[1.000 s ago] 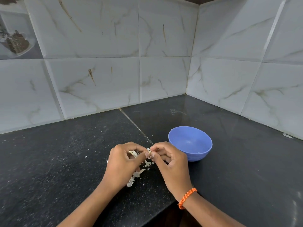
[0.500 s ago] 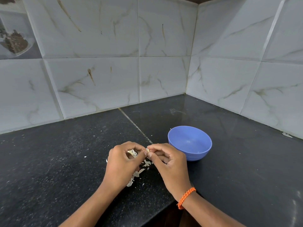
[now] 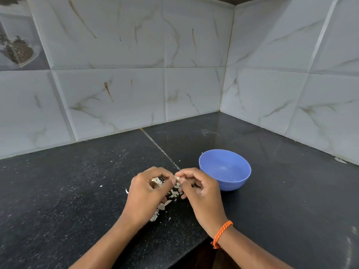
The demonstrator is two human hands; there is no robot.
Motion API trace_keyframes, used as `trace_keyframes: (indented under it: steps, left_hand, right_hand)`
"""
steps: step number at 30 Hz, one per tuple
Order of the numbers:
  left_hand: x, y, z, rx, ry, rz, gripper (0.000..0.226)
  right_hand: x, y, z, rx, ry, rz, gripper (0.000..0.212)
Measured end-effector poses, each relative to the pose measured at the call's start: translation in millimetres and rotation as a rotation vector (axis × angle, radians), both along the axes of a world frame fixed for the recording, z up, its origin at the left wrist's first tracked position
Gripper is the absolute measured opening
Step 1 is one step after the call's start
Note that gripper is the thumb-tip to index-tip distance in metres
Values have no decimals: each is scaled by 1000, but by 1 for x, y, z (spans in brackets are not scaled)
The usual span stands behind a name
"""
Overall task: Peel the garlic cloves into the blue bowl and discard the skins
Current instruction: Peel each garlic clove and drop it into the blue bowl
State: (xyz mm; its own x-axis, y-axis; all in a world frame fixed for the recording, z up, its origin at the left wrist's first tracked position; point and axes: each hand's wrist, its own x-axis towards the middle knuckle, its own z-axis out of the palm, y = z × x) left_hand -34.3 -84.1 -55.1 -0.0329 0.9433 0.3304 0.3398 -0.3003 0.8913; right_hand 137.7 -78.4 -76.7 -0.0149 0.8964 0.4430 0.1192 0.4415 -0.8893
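Pinching small pale garlic clove (image 3: 177, 178) between left hand (image 3: 146, 193) and right hand (image 3: 202, 191), beside round blue plastic bowl (image 3: 225, 169); slippery clove may pop free, missing bowl.

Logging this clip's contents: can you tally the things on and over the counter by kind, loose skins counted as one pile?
Hands: 2, left hand and right hand
Blue bowl: 1
Garlic clove, pinched between both hands: 1
Pile of skins on the counter: 1
Orange wristband: 1
Total: 6
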Motion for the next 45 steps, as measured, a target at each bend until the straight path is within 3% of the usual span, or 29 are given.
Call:
trace_keyframes:
  steps: [7, 10, 13, 16, 22, 37, 45]
  left_hand:
    - [-2, 2, -2, 36, 90, 62, 32]
    - [-6, 6, -5, 84, 173, 123, 29]
    - [-7, 5, -5, 83, 166, 107, 10]
    - [-4, 3, 0, 39, 89, 25, 17]
    - [-2, -2, 4, 12, 40, -29, 5]
    - [-9, 2, 1, 32, 45, -48, 10]
    - [-6, 2, 0, 29, 1, -87, 17]
  right_hand:
    - [0, 0, 0, -28, 20, -10, 21]
    - [1, 0, -1, -27, 23, -20, 20]
    - [1, -1, 0, -26, 22, -22, 20]
    - [0, -2, 2, -18, 21, -22, 18]
    - [0, -4, 4, -22, 28, 2, 14]
    - [-1, -3, -1, 72, -85, -26, 16]
    - [0, -5, 2, 19, 13, 46, 15]
